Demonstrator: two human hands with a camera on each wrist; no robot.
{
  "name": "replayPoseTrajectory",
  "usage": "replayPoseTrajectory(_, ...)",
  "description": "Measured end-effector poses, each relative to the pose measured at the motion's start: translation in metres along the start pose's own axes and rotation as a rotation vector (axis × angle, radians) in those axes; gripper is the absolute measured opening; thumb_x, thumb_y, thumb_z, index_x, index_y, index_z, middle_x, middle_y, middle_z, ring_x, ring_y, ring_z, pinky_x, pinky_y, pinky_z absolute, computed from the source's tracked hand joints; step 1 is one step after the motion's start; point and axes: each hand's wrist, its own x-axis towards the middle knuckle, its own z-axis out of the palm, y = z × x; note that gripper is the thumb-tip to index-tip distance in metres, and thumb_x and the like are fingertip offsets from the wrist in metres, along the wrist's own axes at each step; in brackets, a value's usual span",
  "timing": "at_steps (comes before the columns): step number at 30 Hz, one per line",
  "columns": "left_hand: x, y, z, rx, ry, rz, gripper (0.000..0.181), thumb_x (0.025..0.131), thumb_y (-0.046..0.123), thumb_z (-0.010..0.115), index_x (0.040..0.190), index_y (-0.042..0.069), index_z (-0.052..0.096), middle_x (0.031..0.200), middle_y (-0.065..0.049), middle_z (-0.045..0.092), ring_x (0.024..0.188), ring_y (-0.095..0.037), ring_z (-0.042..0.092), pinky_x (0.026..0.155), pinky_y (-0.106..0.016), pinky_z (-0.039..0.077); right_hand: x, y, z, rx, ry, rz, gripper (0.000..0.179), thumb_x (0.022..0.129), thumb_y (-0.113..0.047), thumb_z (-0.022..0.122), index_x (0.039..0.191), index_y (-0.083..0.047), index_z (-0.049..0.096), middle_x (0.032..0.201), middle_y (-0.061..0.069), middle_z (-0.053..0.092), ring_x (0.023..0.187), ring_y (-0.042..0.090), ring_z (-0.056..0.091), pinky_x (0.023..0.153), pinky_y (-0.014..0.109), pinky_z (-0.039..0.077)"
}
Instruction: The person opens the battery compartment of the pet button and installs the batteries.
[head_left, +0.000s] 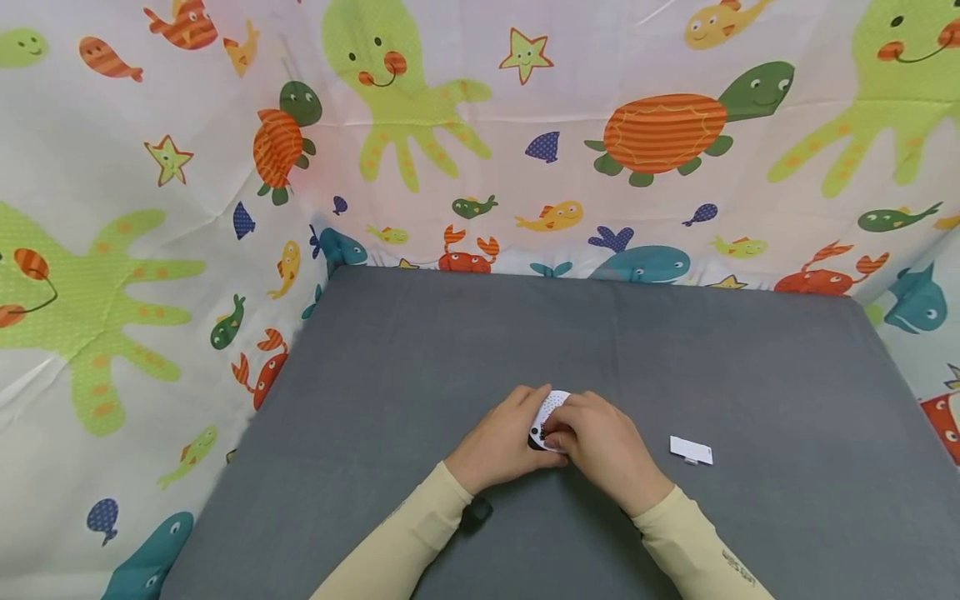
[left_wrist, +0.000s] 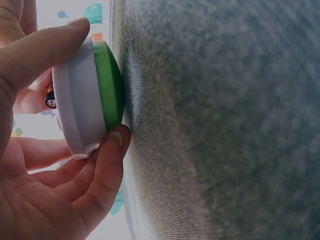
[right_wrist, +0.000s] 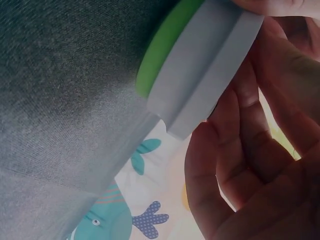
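My left hand grips a round white device with small holes over its upward face. The left wrist view shows its green underside close to the grey cloth, with the thumb on one edge and fingers on the opposite one. A small battery sticks up from the device's white face. My right hand bends over that face, and its thumb and fingers appear to pinch the battery. The right fingers hide most of the battery slot. In the right wrist view, the device's white rim stands beside the right fingers.
A white battery cover with a small tab lies on the grey cloth to the right of the hands. A small dark object shows under the left wrist. A curtain with sea animals hangs behind and at the sides.
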Motion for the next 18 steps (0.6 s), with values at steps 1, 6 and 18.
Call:
replayPoseTrajectory(1,0.0000,-0.0001,0.0001,-0.002,0.001,0.001,0.099,0.090,0.049,0.088,0.167,0.011,0.040,0.151,-0.008,0.058,0.122,-0.019,0.065,0.104,-0.036,0.057,0.0002,0.0002,0.0004,0.001,0.007,0.004,0.019,0.080,-0.015,0.096,0.086,-0.022,0.079,0.083,-0.011,0.066,0.082,0.009,0.057,0.071,0.032,0.053)
replayPoseTrajectory(6,0.0001,0.0006,0.0005,0.010,0.014,0.008,0.096,0.090,0.050,0.087,0.166,0.012,0.042,0.148,-0.007,0.060,0.118,-0.018,0.065,0.101,-0.034,0.058,0.0006,-0.0009,0.0029,0.017,0.059,0.067,0.021,0.083,-0.021,0.095,0.093,-0.015,0.078,0.096,0.002,0.065,0.091,0.021,0.055,0.075,0.037,0.049)
replayPoseTrajectory(18,-0.0001,0.0027,0.0026,0.038,0.036,0.037,0.097,0.088,0.047,0.090,0.165,0.009,0.044,0.145,-0.008,0.061,0.109,-0.015,0.066,0.095,-0.030,0.058,-0.0019,-0.0063,0.0039,0.149,-0.013,0.239,0.035,0.088,-0.019,0.091,0.108,-0.006,0.065,0.135,0.024,0.058,0.083,0.027,0.065,0.072,0.039,0.055)
